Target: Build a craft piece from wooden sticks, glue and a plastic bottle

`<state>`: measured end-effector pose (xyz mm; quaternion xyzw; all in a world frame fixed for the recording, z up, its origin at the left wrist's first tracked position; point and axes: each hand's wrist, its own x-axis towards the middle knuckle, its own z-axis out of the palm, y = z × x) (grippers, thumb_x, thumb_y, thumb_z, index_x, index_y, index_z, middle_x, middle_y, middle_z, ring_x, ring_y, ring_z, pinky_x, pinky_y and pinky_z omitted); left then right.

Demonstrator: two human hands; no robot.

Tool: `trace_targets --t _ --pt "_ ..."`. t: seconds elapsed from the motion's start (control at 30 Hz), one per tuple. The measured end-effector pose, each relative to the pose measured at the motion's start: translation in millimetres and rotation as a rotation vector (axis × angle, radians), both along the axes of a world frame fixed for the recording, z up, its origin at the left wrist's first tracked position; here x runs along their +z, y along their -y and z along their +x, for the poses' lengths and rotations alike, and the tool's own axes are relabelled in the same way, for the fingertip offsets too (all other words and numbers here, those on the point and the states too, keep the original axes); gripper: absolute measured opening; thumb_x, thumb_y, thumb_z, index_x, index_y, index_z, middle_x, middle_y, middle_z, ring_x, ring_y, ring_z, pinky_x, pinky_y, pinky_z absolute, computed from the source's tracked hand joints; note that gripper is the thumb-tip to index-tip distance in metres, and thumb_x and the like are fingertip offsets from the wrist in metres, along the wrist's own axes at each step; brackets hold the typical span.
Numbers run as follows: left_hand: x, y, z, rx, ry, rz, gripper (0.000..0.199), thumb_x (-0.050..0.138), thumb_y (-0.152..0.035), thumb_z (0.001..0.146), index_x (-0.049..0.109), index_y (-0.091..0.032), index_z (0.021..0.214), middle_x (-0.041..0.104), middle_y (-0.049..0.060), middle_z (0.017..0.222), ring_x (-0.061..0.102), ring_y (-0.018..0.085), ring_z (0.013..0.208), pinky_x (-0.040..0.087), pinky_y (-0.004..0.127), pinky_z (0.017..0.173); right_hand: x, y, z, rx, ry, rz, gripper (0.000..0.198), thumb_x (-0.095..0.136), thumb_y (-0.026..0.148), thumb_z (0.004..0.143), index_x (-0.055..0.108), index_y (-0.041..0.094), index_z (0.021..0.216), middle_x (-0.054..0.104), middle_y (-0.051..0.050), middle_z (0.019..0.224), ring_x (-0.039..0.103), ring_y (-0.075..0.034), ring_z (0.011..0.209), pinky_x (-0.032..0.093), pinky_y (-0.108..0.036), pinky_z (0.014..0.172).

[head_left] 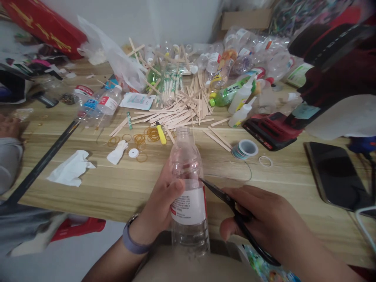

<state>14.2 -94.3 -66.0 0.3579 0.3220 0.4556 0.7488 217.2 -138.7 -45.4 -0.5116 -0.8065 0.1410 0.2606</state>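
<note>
Premises present as an informal craft workshop; whether the room lies within a home or a school cannot be determined. Findings: the wood-grain worktop carries loose sticks, rubber bands, nozzle bottles, a spool and a cordless power tool. Drink bottles are heaped towards the plain wall, near a carton. The right hand holds scissors at a bottle. A second person's sleeve shows at the left edge.

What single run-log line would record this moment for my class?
Left hand: gripping clear bottle | Right hand: holding black scissors, tip by bottle's side near upper edge of label | Wooden table: spool, phone
</note>
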Motion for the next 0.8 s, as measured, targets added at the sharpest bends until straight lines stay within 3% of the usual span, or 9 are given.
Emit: trace_targets --t 0.1,0.3,0.37,0.47,0.6,0.8 --pt "-1.2 0.7 0.3 0.017 -0.012 0.024 0.060 0.073 -0.046 0.079 0.052 -0.034 0.134 0.067 0.002 0.110 0.066 0.019 0.089 0.053 0.028 0.074 -4.1 2.8 -5.5 -0.040 -0.095 -0.060 0.046 0.057 0.064 0.085 0.070 0.020 0.090 0.067 -0.002 0.062 0.064 -0.017 0.053 0.048 -0.025 0.047" --pt "-7.8 2.2 -0.1 -0.025 -0.010 0.026 0.067 0.073 -0.040 0.079 0.045 -0.030 0.139 0.070 0.002 0.102 0.066 0.019 0.086 0.053 0.029 0.075 0.4 6.1 -12.9 -0.091 -0.285 -0.341 0.041 0.050 0.055 0.092 0.069 0.021 0.082 0.060 0.001 0.052 0.056 -0.015 0.047 0.044 -0.025 0.045" --pt "-8.0 2.2 -1.5 -0.008 0.011 0.024 0.066 0.071 -0.040 0.081 0.045 -0.031 0.140 0.069 0.002 0.107 0.066 0.018 0.090 0.053 0.028 0.077 1.0 4.9 -9.0 -0.100 -0.257 -0.282 0.041 0.050 0.055 0.092 0.068 0.020 0.082 0.058 0.001 0.052 0.056 -0.015 0.049 0.044 -0.025 0.046" --pt "-4.3 0.7 -4.9 0.014 0.035 0.001 0.058 0.071 -0.039 0.081 0.053 -0.030 0.135 0.068 0.001 0.114 0.065 0.017 0.094 0.051 0.026 0.079 -1.2 1.9 1.2 -0.073 -0.090 -0.088 0.036 0.057 0.055 0.090 0.068 0.021 0.094 0.061 0.001 0.060 0.060 -0.016 0.055 0.045 -0.024 0.049" --pt "4.7 -2.8 -8.2 -0.025 -0.016 -0.096 0.048 0.068 -0.043 0.082 0.062 -0.026 0.127 0.069 0.003 0.114 0.065 0.019 0.092 0.051 0.028 0.081 -3.6 -1.7 12.6 -0.040 0.125 0.126 0.046 0.048 0.061 0.092 0.066 0.021 0.106 0.063 -0.002 0.067 0.063 -0.019 0.062 0.043 -0.026 0.048" --pt "12.8 -7.4 -10.0 -0.098 -0.058 -0.185 0.049 0.072 -0.046 0.078 0.066 -0.020 0.119 0.071 0.006 0.102 0.063 0.017 0.078 0.047 0.024 0.064 6.2 -7.7 22.9 0.009 0.367 0.269 0.049 0.036 0.059 0.097 0.065 0.021 0.107 0.066 -0.004 0.074 0.064 -0.022 0.070 0.043 -0.030 0.051"
